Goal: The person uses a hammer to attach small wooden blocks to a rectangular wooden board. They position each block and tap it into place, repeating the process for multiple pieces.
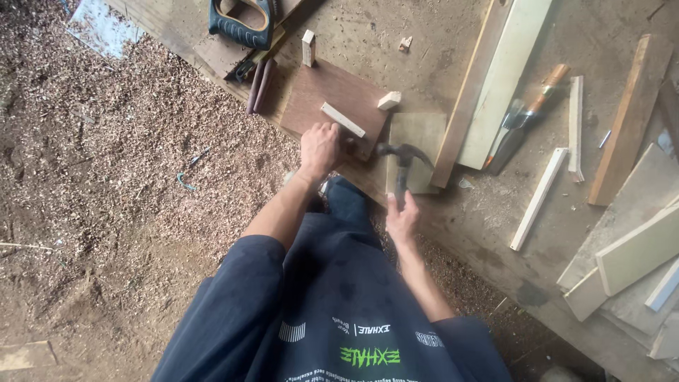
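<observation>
Gripping: right hand [402,218] is closing around the handle of a claw hammer [403,161], whose dark head is hovering over a pale square board [417,141]
Pressing: left hand [320,147] is lying knuckles-up on the near edge of a dark brown board [332,92], fingers curled down; whether anything is pinched under them is not showing
Lying on the brown board: a slim light wood strip [344,119], just beside the left hand's fingers, and a small wood block [389,100] at the board's far corner
Carrying: wooden surface [438,42] is bearing both boards
Resting nearby: handsaw with dark grip [242,21] at the far end; chisel with wooden handle [523,117] to the right; a long pale plank [503,78] between hammer and chisel
Covering the floor: sawdust [106,177]
</observation>
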